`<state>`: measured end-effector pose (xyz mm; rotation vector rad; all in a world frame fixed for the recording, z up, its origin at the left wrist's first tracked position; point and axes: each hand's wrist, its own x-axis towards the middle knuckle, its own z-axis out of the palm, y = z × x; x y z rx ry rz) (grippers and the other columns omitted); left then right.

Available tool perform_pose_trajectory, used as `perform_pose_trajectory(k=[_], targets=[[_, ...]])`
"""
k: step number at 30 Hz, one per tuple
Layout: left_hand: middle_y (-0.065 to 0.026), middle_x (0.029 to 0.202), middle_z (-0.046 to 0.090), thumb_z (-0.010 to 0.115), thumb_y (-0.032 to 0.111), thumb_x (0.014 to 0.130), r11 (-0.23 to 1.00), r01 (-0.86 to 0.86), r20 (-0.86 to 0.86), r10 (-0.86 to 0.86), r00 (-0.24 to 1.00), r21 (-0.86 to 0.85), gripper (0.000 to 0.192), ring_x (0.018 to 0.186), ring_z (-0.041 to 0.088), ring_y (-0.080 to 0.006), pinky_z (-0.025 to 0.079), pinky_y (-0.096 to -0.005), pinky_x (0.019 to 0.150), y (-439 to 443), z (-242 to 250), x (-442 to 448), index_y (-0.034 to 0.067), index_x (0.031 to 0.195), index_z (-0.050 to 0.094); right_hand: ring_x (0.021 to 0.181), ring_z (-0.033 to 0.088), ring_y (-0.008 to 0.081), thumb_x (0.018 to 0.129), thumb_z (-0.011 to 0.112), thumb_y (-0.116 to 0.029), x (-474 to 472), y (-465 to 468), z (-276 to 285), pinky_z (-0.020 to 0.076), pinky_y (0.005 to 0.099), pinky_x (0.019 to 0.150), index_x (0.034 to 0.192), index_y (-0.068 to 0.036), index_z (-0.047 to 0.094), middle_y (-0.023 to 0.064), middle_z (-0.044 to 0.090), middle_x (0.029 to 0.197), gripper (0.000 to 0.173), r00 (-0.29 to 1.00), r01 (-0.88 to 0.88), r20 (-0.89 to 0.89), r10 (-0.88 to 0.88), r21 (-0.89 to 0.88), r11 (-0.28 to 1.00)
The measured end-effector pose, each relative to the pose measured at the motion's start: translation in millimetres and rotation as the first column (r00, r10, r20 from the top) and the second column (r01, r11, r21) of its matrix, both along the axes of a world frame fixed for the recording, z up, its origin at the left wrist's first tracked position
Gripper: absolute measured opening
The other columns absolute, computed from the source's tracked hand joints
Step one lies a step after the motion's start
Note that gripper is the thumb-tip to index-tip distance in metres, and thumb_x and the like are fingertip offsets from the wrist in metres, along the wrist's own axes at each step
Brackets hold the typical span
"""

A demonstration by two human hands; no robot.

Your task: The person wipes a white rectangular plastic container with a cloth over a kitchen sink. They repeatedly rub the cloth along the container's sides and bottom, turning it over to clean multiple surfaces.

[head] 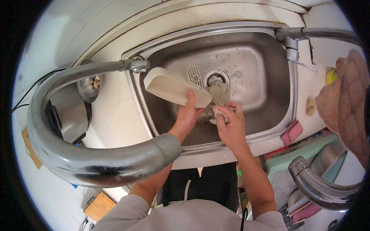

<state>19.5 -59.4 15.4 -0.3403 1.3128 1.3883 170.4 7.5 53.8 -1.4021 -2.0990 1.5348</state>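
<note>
My left hand (185,118) grips a cream plastic tray (176,88) over the left half of the steel sink (267,115). The tray is tilted, and its thumb side rests against my palm. Close beside it, my right hand (232,127) pinches a small whitish wad (220,113), perhaps wet cloth; the fingers partly hide it. Just beyond those fingers a grey, wet-looking cloth (220,91) covers part of the drain (216,77); whether it joins the wad I cannot tell. A slotted grate (195,75) lies on the basin floor, partly behind the tray.
A thick chrome gooseneck tap (109,161) arches over my left forearm. Another tap (292,47) stands at the right rear corner. A metal bowl (89,88) sits left of the sink, a pink cloth (292,132) on its right front edge. Brown material (345,104) hangs at far right.
</note>
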Motion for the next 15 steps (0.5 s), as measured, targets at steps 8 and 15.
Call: perform_pose_trajectory(k=[8,15], targets=[[-0.0141,0.141,0.053,0.043,0.046,0.109,0.978,0.155,-0.313,-0.193,0.930,-0.141,0.055,0.130,0.052,-0.0286,0.043,-0.0425,0.107,-17.0,-40.5,28.3,0.004,0.144,0.044,0.107,0.065,0.0389,0.088,0.070,-0.007,-29.8,-17.4,-43.8,0.0531,0.0395,0.091,0.112,-0.013,0.075,0.0197,0.065,0.116,0.026,0.969,0.231,-0.087,-0.230,0.003,0.973],[-0.0244,0.118,0.067,0.049,0.020,0.103,0.887,0.319,-0.580,-0.461,0.672,-0.335,0.033,0.115,0.062,-0.0358,0.046,-0.0428,0.098,4.6,7.7,31.4,-0.006,0.119,0.062,0.095,0.068,0.0395,0.093,0.061,-0.022,-41.1,2.2,-27.1,0.0566,0.0522,0.074,0.096,-0.009,0.073,0.0138,0.065,0.112,0.018,0.923,-0.220,0.364,0.122,0.240,0.945]])
